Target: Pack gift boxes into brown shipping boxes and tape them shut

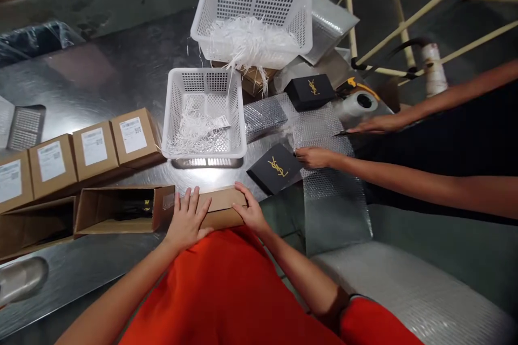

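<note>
A brown cardboard box (pixel 222 200) lies against the front of my body at the table edge, its top flap folded over. My left hand (pixel 186 221) rests flat on its left end with the fingers spread. Around the right end curls my right hand (pixel 251 210), thumb on the flap and fingers along the far edge. Left of my left hand stands an open cardboard box (pixel 164 209) with something black and gold-marked inside. Beyond my right hand lies a black box with a gold logo (pixel 277 168). What the box under my hands contains is hidden.
White baskets hold shredded paper: a small one (pixel 204 155) and a larger one (pixel 251 56) behind. Several labelled cartons (pixel 133 135) line the left. At right, a co-worker's hands (pixel 313 157) work over bubble wrap (pixel 319 124), near another black box (pixel 309 91) and a tape roll (pixel 358 103).
</note>
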Demonstrator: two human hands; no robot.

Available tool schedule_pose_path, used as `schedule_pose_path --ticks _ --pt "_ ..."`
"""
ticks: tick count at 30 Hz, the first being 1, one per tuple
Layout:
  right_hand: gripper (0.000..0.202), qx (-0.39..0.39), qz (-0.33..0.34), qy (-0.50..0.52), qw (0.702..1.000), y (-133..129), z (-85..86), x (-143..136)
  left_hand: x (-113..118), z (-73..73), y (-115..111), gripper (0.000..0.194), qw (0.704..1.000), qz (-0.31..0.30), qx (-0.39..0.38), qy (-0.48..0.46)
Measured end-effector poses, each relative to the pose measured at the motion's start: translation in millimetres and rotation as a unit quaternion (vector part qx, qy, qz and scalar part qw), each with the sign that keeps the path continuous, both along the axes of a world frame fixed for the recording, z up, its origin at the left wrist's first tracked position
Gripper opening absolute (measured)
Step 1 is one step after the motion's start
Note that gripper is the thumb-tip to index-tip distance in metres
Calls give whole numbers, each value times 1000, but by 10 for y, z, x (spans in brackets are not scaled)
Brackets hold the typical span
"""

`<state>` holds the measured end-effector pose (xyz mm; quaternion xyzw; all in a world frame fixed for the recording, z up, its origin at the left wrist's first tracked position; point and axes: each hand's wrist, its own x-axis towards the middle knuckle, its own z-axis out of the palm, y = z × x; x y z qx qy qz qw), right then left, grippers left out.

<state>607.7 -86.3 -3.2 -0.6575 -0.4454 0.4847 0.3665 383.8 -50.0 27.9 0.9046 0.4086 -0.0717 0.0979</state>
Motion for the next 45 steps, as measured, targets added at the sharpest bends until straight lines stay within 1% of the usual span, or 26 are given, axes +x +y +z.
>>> schedule_pose_path --ticks 1,3,6,8,9,10,12,14,15,17,19,21,24,26,28,32,34,37,39,40,41,42,43,44,45 --pt "52 -6 -5 5 1000 -3 1 -10 -13 9 14 81 1000 -15 -8 -1" --pt "58 -18 -7 2 1000 0 -2 -15 -21 38 65 93 999 -31 -25 13" --pt "55 -9 17 -56 998 14 -10 -4 -10 73 146 94 997 -47 -57 36" --pt "52 15 58 -158 986 26 6 -2 -8 76 173 90 995 -53 -73 36" --pt "50 29 84 -227 970 35 24 -8 -10 73 176 88 995 -53 -77 33" --pt "50 45 118 -295 947 48 50 -20 -12 68 172 87 995 -53 -77 29" --pt "56 84 205 -397 891 88 113 -58 -12 62 147 86 996 -53 -70 26" --pt "72 118 304 -427 843 143 178 -103 3 69 110 86 996 -52 -60 34" --pt "81 129 344 -427 826 171 205 -123 18 78 91 87 996 -50 -56 40" --pt "96 131 387 -428 806 220 247 -156 61 100 63 89 997 -42 -44 54" --pt "104 113 401 -439 796 252 274 -180 113 117 57 94 997 -38 -41 57" --pt "106 86 408 -450 790 268 293 -199 157 110 69 99 997 -31 -49 48" --pt "105 56 413 -451 789 276 315 -220 186 40 92 100 998 -15 -63 27" --pt "104 50 417 -446 790 279 324 -224 181 -29 96 96 998 -16 -66 15" --pt "103 46 425 -445 787 281 320 -220 170 -85 97 95 997 -29 -73 5" --pt "104 58 435 -455 775 276 268 -180 157 -110 114 98 996 -40 -77 2" --pt "101 89 440 -445 775 272 238 -145 156 -91 123 99 996 -41 -73 7" --pt "91 124 428 -431 785 281 217 -109 158 -64 123 101 997 -38 -68 17" --pt "77 136 406 -425 798 288 214 -121 161 -58 114 101 998 -31 -58 19" --pt "68 134 385 -423 809 288 211 -138 161 -59 109 101 998 -32 -51 17" --pt "60 122 348 -423 827 283 204 -159 162 -61 105 101 998 -36 -44 15" --pt "56 98 293 -422 852 273 189 -181 162 -65 101 101 998 -41 -38 13" --pt "58 63 221 -411 882 257 165 -199 163 -70 98 100 998 -47 -32 13" --pt "64 21 142 -383 912 236 133 -211 163 -74 96 98 998 -53 -26 14" --pt "74 -21 68 -334 940 211 93 -215 164 -77 94 97 998 -56 -20 16"
